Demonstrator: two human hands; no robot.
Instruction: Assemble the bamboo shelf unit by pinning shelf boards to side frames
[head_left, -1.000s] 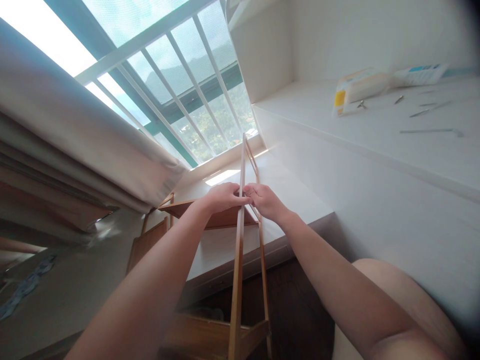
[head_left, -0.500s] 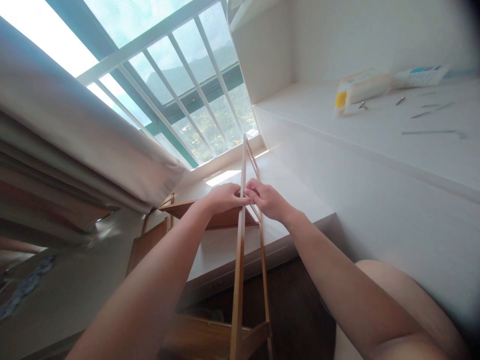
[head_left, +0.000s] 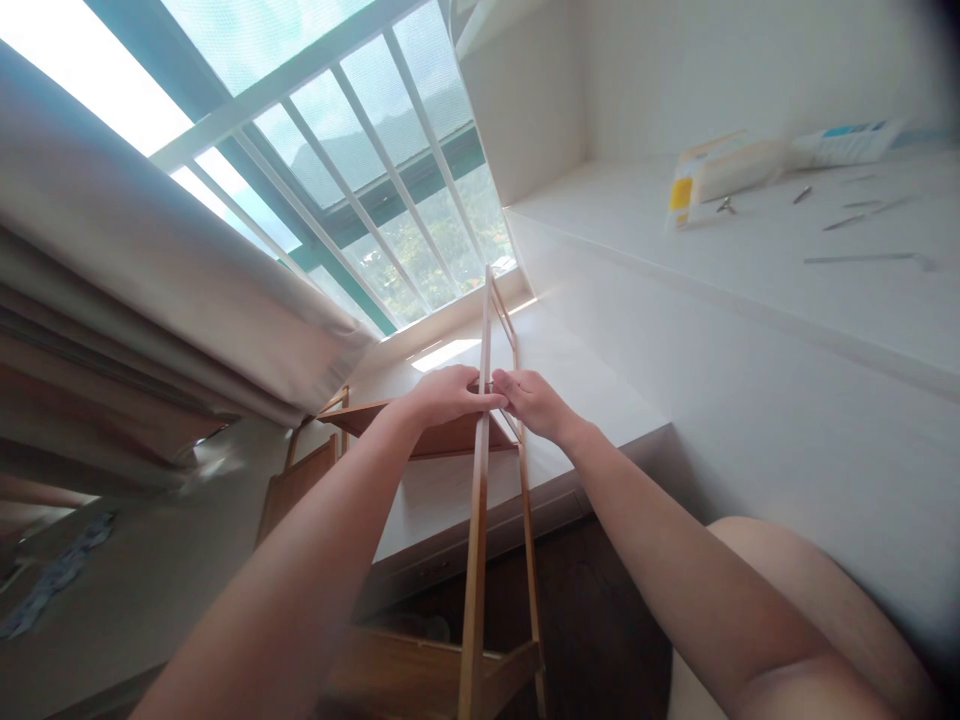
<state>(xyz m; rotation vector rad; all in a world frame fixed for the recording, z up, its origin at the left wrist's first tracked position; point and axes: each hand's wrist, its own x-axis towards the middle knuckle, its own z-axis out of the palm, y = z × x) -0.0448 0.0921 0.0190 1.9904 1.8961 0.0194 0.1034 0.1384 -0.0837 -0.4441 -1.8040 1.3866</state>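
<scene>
A wooden rack [head_left: 477, 530] with slim upright posts and brown shelf panels stands in front of me. My left hand [head_left: 454, 393] is closed around one of its posts, with the thumb across the near side. Close by on the right, my right hand [head_left: 534, 400] pinches its thumb and fingers together beside the same post. Something thin and small shows between the fingertips and the post, too small to name. A brown shelf panel [head_left: 442, 440] lies behind and below the left hand.
On the white ledge at right lie a screw [head_left: 726, 206], another small metal piece [head_left: 802, 194], a hex key [head_left: 862, 260], a yellow-and-white packet [head_left: 727, 170] and a white tube [head_left: 847, 143]. A curtain [head_left: 187, 250] hangs left of the barred window [head_left: 360, 170].
My right hand's fingers have curled in and turned slightly beside the post, drawing a little away from it. The left hand keeps its grip, and the view has shifted slightly.
</scene>
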